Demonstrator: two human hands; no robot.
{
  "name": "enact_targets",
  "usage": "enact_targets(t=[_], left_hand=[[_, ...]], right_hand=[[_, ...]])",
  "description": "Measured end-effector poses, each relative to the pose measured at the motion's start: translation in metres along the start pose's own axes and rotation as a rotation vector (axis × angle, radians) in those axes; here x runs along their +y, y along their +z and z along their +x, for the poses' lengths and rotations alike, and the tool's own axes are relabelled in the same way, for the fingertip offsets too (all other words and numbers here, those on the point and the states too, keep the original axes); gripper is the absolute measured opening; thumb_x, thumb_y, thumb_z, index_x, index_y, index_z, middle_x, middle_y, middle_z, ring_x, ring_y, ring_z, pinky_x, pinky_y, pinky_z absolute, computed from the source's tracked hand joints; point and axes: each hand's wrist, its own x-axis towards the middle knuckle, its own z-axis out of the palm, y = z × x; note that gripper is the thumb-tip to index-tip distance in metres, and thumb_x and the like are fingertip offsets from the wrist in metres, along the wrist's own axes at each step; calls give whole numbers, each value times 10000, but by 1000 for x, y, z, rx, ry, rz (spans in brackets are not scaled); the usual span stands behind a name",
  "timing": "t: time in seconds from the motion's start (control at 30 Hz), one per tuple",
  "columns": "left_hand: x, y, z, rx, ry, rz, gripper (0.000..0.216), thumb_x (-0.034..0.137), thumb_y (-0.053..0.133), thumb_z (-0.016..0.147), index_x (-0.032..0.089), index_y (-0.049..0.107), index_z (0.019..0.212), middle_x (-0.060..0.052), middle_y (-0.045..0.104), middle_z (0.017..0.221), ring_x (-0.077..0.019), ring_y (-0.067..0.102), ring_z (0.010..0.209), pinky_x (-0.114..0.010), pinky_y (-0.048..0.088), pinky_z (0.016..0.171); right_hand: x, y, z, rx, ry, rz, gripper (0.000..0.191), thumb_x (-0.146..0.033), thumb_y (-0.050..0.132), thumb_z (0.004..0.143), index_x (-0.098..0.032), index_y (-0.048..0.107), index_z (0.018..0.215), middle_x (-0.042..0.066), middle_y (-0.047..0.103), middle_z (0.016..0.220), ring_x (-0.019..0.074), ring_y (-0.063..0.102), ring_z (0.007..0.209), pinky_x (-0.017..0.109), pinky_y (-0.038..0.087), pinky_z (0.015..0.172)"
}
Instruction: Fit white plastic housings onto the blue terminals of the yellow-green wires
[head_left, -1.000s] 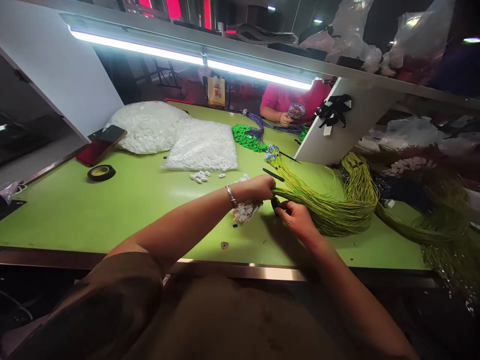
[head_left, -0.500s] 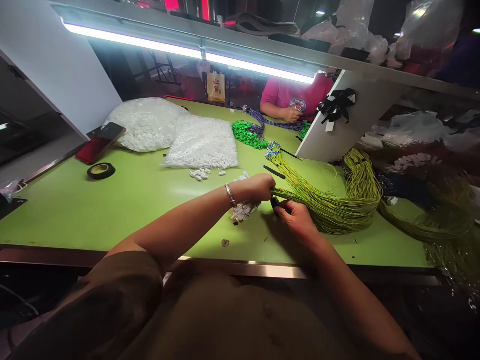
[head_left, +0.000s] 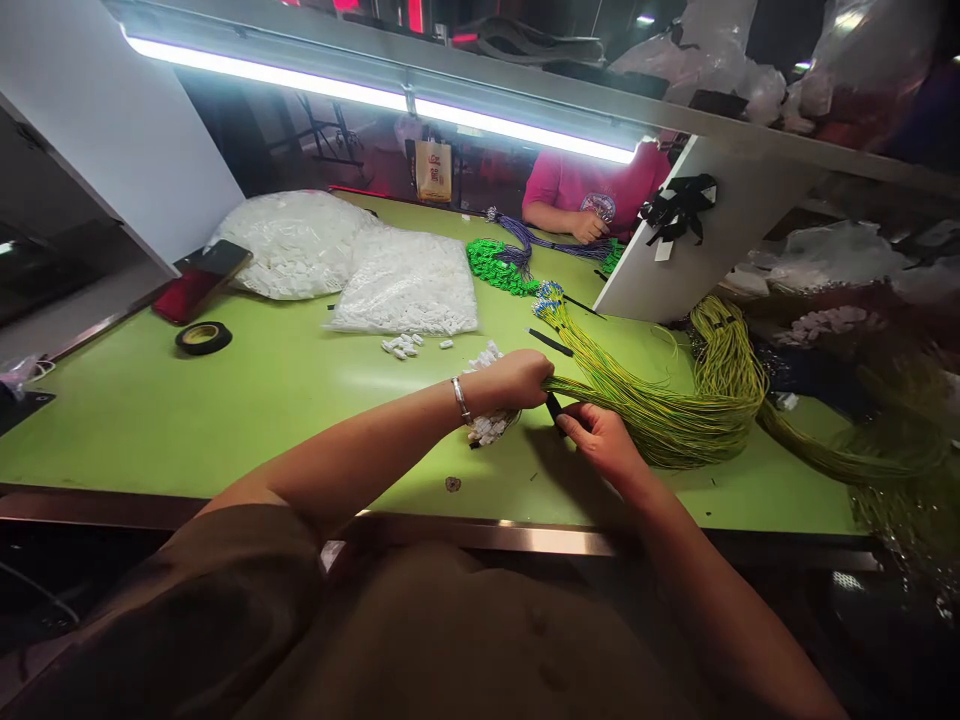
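My left hand (head_left: pixel 517 378) is closed round the end of a thick bundle of yellow-green wires (head_left: pixel 652 415), where a cluster of small white connectors (head_left: pixel 489 425) hangs below my wrist. My right hand (head_left: pixel 600 440) sits just right of it, fingers pinched on a short black strip (head_left: pixel 553 408) at the bundle. The bundle lies on the green table (head_left: pixel 262 400) and curves off to the right.
Two clear bags of white connectors (head_left: pixel 405 285) lie at the back, with loose ones (head_left: pixel 405 346) in front. A phone (head_left: pixel 199 278) and a tape roll (head_left: pixel 203 338) are at the left. A person in a pink shirt (head_left: pixel 592 195) handles purple wires (head_left: pixel 540 243) beyond a white divider (head_left: pixel 675 250).
Both hands stay at the bundle end; my right hand has shifted slightly, and the black strip now shows more between its fingers. The view has dipped a little.
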Motion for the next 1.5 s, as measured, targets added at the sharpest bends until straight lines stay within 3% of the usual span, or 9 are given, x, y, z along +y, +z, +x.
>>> enact_targets(t=[0.17, 0.47, 0.63, 0.8, 1.0, 1.17, 1.3, 1.4, 1.5], left_hand=[[-2, 0, 1, 15, -29, -22, 252, 189, 509, 673, 133, 694, 835, -97, 664, 772, -181, 567, 681, -270, 390, 611], [-9, -15, 2, -276, -106, -311, 287, 295, 573, 658, 124, 656, 873, -10, 595, 669, -118, 463, 583, -230, 354, 552], [-4, -29, 0, -429, -116, -223, 309, 245, 503, 681, 118, 652, 920, -30, 625, 722, -128, 482, 594, -237, 354, 551], [1, -26, 0, -419, -24, -24, 289, 207, 466, 753, 102, 630, 967, -103, 652, 909, -159, 539, 704, -242, 380, 593], [-7, 2, -9, -137, 90, 32, 210, 111, 441, 781, 128, 555, 956, -96, 628, 907, -165, 559, 740, -245, 396, 631], [-7, 20, -18, 76, 187, 31, 122, 92, 454, 791, 137, 533, 871, -86, 603, 818, -183, 548, 730, -280, 404, 658], [-3, 31, -26, 255, 209, 51, 168, 53, 388, 818, 143, 526, 847, -83, 592, 811, -179, 532, 730, -292, 411, 691], [-2, 38, -33, 424, 98, 110, 175, 51, 371, 829, 136, 523, 816, -94, 581, 777, -194, 529, 724, -315, 414, 695], [-2, 38, -36, 495, 98, 42, 155, 91, 416, 837, 130, 545, 913, -85, 600, 777, -195, 552, 739, -313, 425, 707]], right_hand=[[0, -2, -1, 18, 79, 131, 363, -504, 565, 777, -145, 622, 757, 38, 623, 695, 119, 491, 549, 246, 400, 495], [-3, -1, 2, 80, 114, 54, 343, -487, 610, 720, -153, 601, 642, 26, 584, 582, 123, 464, 512, 259, 378, 496], [-10, 6, 5, 35, 63, 57, 330, -473, 591, 743, -158, 609, 645, 22, 583, 592, 125, 462, 521, 260, 371, 503], [-9, 7, 3, 30, 58, 127, 327, -471, 599, 755, -154, 614, 678, 22, 589, 614, 121, 470, 541, 250, 374, 501], [-13, 4, -8, 5, 100, 420, 303, -455, 645, 741, -153, 634, 723, 13, 608, 667, 89, 463, 531, 213, 385, 451], [-46, 3, -13, 18, 94, 648, 237, -373, 721, 690, -159, 645, 756, 19, 666, 712, 37, 374, 403, 202, 318, 362], [-67, -3, 17, 198, 31, 777, 274, -404, 722, 687, -151, 635, 743, 36, 680, 740, 16, 322, 377, 187, 289, 334], [-65, -7, 54, 219, 141, 808, 334, -461, 695, 707, -142, 601, 738, 66, 680, 769, 21, 345, 389, 174, 288, 325], [-57, -14, 80, 180, 277, 537, 330, -454, 611, 780, -133, 586, 708, 80, 653, 711, 61, 422, 392, 196, 261, 307]])
